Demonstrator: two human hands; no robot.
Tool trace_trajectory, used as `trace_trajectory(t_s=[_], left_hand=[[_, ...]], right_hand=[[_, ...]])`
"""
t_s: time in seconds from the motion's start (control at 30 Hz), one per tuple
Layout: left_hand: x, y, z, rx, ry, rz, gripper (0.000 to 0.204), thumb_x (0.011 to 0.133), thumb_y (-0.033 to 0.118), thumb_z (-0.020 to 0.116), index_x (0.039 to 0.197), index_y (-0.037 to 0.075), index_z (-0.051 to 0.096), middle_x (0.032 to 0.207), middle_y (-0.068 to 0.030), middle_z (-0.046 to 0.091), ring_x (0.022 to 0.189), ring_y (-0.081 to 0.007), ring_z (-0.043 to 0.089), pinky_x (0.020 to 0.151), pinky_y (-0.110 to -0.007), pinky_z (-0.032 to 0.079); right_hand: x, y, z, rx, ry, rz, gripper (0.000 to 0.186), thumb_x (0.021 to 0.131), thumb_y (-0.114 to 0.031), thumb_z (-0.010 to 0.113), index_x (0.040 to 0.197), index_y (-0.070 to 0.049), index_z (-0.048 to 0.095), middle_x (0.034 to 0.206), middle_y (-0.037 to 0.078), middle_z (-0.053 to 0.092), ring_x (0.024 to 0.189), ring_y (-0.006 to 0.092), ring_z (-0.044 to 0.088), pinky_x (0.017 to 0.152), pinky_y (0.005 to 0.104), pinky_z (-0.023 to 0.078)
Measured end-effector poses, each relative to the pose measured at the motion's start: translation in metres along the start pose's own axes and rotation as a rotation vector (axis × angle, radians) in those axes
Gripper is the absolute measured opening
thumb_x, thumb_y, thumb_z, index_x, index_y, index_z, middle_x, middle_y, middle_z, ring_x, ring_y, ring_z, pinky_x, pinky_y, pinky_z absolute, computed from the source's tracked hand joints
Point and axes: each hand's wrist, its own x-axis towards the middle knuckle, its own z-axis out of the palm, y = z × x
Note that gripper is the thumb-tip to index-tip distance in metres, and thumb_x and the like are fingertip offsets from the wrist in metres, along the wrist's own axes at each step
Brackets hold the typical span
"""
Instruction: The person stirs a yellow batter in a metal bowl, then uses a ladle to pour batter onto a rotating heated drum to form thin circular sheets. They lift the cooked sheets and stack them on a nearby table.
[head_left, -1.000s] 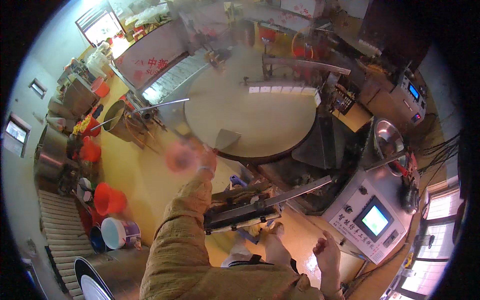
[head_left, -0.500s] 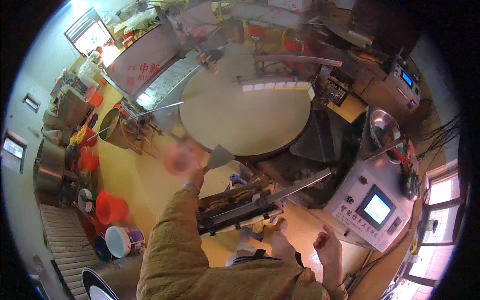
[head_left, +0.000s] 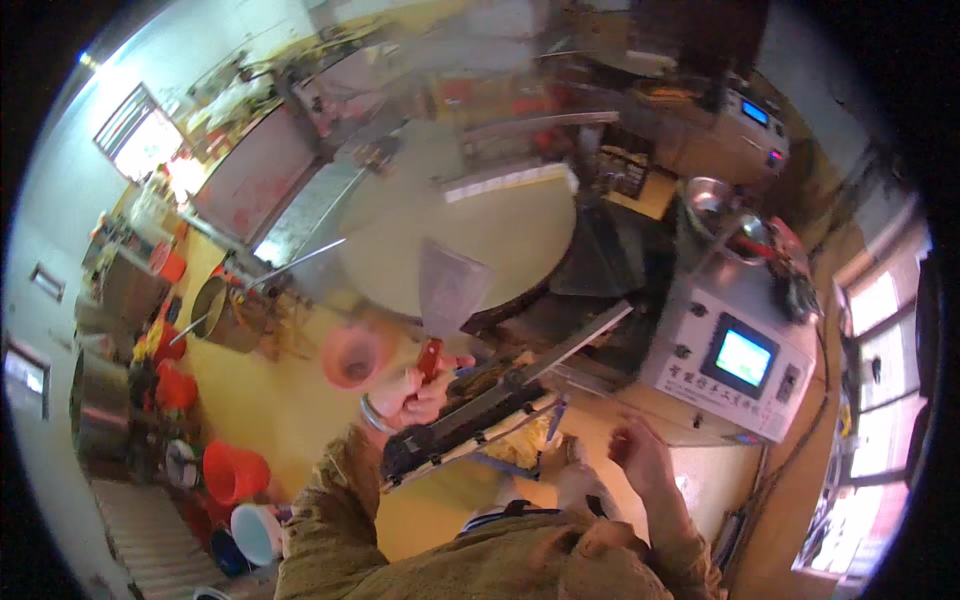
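My left hand (head_left: 418, 398) is closed round the reddish-brown handle of a wide triangular scraper (head_left: 452, 288). The scraper's flat grey blade points away from me, over the near edge of a big round pale plate (head_left: 520, 235). Just right of and below that hand is a dark slanted trough-like rack (head_left: 465, 425) with a long metal bar (head_left: 580, 345) along it. Off to the right, my right hand (head_left: 645, 455) hangs in front of a control box (head_left: 735, 360) with a lit screen. Its fingers look bent and are smeared; no object shows in it.
A white bar (head_left: 510, 183) lies across the plate's far side, in haze. Red buckets (head_left: 235, 472) and a pinkish one (head_left: 357, 355) stand on the yellow floor to the left, with a white bucket (head_left: 257, 533). Metal bowls (head_left: 712, 198) sit atop the control box.
The scraper has swung from pointing right to pointing away from me, its blade now turned toward view. My left hand has moved slightly right and nearer. The whole view has shifted.
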Motion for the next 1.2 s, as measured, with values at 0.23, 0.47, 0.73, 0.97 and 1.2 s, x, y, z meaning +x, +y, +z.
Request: trace_trajectory(t_s=[0.23, 0.47, 0.73, 0.97, 1.2], left_hand=[[0.084, -0.1, 0.097, -0.013, -0.3, -0.25, 0.087, 0.074, 0.046, 0.07, 0.135, 0.0, 0.028, 0.063, 0.0064, 0.037, 0.043, -0.0028, 0.031, 0.039, -0.019, 0.025], [0.25, -0.218, 0.165, -0.128, -0.353, -0.41, 0.076, 0.082, 0.045, 0.06, 0.13, -0.007, 0.032, 0.063, 0.0065, 0.037, 0.049, -0.0022, 0.034, 0.041, -0.017, 0.028], [0.509, -0.278, 0.243, -0.393, -0.264, 0.057, 0.052, 0.086, 0.042, 0.055, 0.107, -0.006, 0.051, 0.065, 0.003, 0.049, 0.057, -0.0082, 0.046, 0.054, -0.02, 0.042], [0.607, -0.297, 0.257, -0.137, 0.05, -0.098, 0.081, 0.079, 0.053, 0.058, 0.123, -0.009, 0.033, 0.125, -0.0273, 0.042, 0.112, -0.0373, 0.048, 0.094, -0.05, 0.042], [0.567, -0.284, 0.266, -0.302, -0.095, -0.242, 0.079, 0.083, 0.064, 0.038, 0.137, 0.008, 0.022, 0.13, -0.0242, 0.038, 0.12, -0.0409, 0.039, 0.098, -0.054, 0.035]], right_hand=[[-0.002, -0.048, -0.014, 0.091, -0.14, -0.191, 0.032, 0.087, -0.012, 0.053, 0.117, -0.004, 0.047, 0.079, 0.006, 0.056, 0.067, 0.0157, 0.054, 0.062, 0.0293, 0.046], [-0.001, -0.119, -0.184, 0.437, 0.222, -0.375, 0.023, 0.088, -0.015, 0.053, 0.11, -0.008, 0.053, 0.072, 0.002, 0.052, 0.06, 0.0123, 0.049, 0.053, 0.0264, 0.042], [-0.023, -0.153, -0.311, 0.542, 0.264, -0.288, 0.013, 0.09, -0.015, 0.05, 0.101, -0.009, 0.051, 0.068, 0.0, 0.05, 0.058, 0.0107, 0.047, 0.051, 0.0238, 0.038], [-0.024, -0.198, -0.366, 0.571, 0.308, -0.272, 0.016, 0.09, -0.02, 0.052, 0.101, -0.009, 0.053, 0.068, 0.0, 0.052, 0.057, 0.0098, 0.047, 0.051, 0.0218, 0.038], [-0.025, -0.236, -0.391, 0.642, 0.277, -0.36, 0.031, 0.09, -0.033, 0.05, 0.106, -0.007, 0.056, 0.075, 0.005, 0.055, 0.066, 0.0147, 0.051, 0.063, 0.028, 0.046]])
